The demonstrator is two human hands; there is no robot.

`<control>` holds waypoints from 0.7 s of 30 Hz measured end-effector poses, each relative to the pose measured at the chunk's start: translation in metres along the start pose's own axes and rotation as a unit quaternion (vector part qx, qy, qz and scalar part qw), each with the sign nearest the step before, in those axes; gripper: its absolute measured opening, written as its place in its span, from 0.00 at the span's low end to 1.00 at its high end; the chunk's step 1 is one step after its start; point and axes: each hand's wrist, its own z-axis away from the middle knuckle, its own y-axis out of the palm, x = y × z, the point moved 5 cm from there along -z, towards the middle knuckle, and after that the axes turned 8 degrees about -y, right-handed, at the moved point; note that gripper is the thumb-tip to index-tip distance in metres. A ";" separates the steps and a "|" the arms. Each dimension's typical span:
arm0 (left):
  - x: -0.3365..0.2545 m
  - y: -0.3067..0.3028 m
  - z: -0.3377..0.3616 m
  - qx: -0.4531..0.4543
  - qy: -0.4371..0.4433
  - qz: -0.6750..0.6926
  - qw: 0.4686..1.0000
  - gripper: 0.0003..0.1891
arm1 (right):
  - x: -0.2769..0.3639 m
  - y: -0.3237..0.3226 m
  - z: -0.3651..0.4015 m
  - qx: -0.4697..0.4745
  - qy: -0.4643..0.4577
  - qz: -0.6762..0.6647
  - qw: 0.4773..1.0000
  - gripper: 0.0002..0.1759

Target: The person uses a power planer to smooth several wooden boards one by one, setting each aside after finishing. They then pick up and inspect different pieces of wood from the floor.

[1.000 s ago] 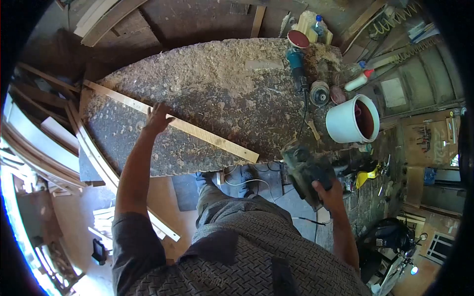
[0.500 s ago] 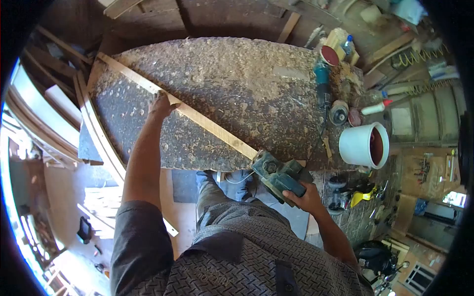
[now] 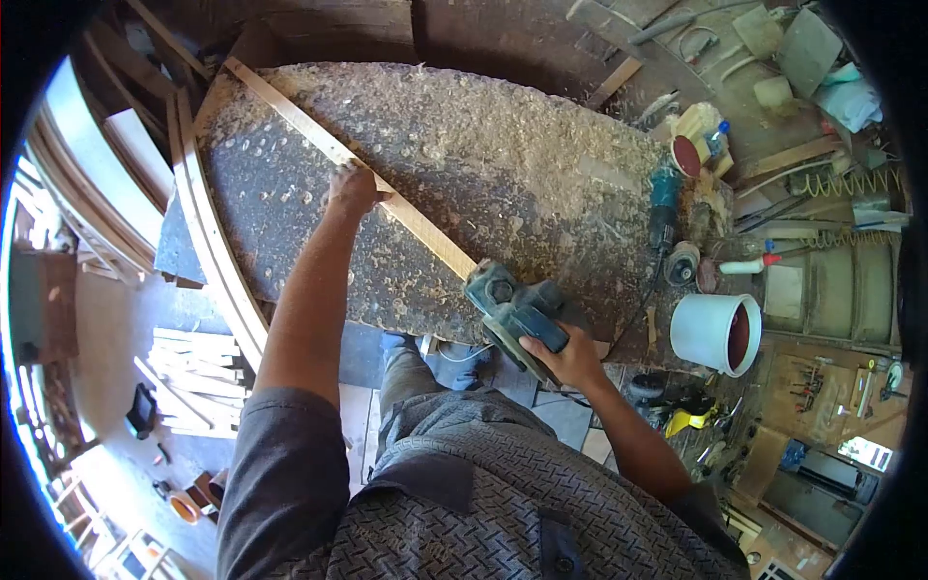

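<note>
A long, narrow wooden strip (image 3: pixel 290 111) lies diagonally across the workbench (image 3: pixel 464 222). My left hand (image 3: pixel 354 188) is closed around the strip near its middle, fingers over its edge. In my right hand (image 3: pixel 568 358) is the rear handle of a dark green electric planer (image 3: pixel 512 307). The planer sits over the near end of the strip, at the bench's front edge, and hides that end. Its underside and blade are out of sight.
Wood shavings cover the bench's far side. At the right are an angle grinder (image 3: pixel 663 208) with a red disc, a white bucket (image 3: pixel 701 331) and a glue bottle (image 3: pixel 742 266). Curved wooden pieces (image 3: pixel 208 227) lean at the left. A cord runs behind the planer.
The planer has moved up and left along the strip, covering more of its near end. My left hand keeps its hold. The camera view has shifted slightly.
</note>
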 end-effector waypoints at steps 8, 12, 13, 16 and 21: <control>0.003 -0.004 0.001 0.013 -0.006 0.022 1.000 0.43 | 0.044 0.015 -0.059 0.033 -0.009 0.018 0.999 0.29; 0.004 -0.007 0.001 0.024 -0.001 0.041 0.999 0.35 | 0.062 0.019 -0.079 0.001 -0.074 0.031 0.997 0.28; 0.005 -0.006 0.000 0.022 -0.006 0.051 0.998 0.33 | 0.069 0.021 -0.085 -0.009 -0.082 0.035 0.996 0.28; 0.020 0.002 -0.005 0.046 -0.062 0.192 0.978 0.30 | 0.085 0.035 -0.117 -0.019 -0.092 0.037 0.995 0.28; 0.083 0.005 0.021 -0.134 -0.105 0.438 0.883 0.24 | 0.126 0.060 -0.181 -0.037 -0.110 0.025 0.993 0.39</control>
